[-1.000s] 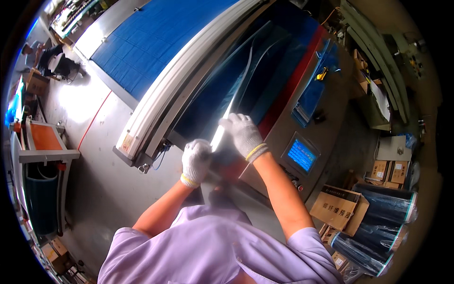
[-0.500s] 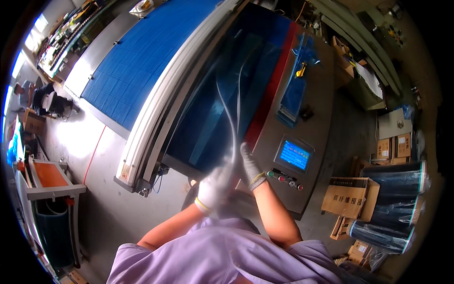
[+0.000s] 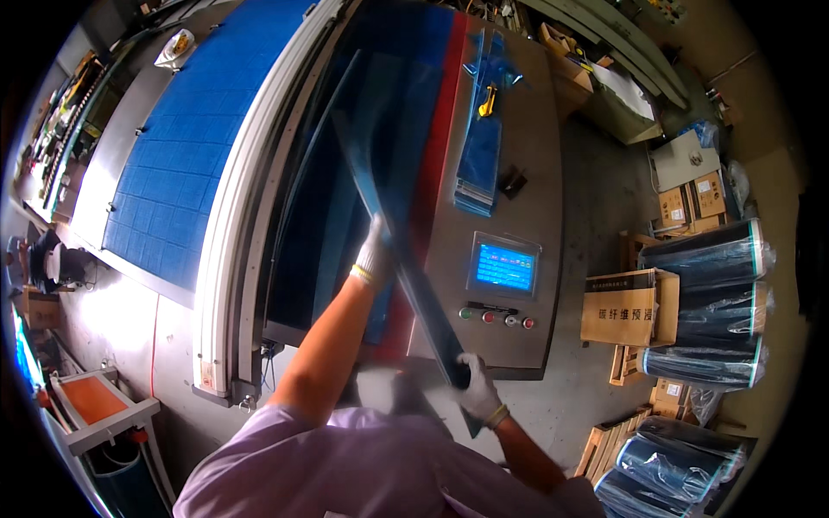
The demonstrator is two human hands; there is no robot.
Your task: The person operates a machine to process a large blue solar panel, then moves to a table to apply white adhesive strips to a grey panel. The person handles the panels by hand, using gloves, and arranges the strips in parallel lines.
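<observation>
**Long glossy strip grasped at two points over a dark bed**

A long, narrow, dark blue-grey strip (image 3: 426, 311) is held diagonally from the upper centre of the frame to the lower centre. Its edge is grasped partway along by the gloved left hand (image 3: 371, 255), and its near end is clasped by the gloved right hand (image 3: 480, 388). By its thinness it is judged light, springy and easily creased (its sheen suggests slipperiness, tempered by the knit gloves); it is best taken by the edges, at two spaced points, against sagging.

Beneath it, a shiny dark blue bed (image 3: 298, 285) is bordered by a flat red band (image 3: 436, 164). Right of centre, a metal panel (image 3: 535, 173) is topped by flat stacked blue sheets (image 3: 477, 164), a yellow tool (image 3: 488, 101) and a lit screen (image 3: 505, 266). At upper left, a creased blue mat (image 3: 173, 173) is flanked by a smooth white rail (image 3: 229, 207). Plastic-wrapped rolls (image 3: 708, 363) are seen at far right.
</observation>
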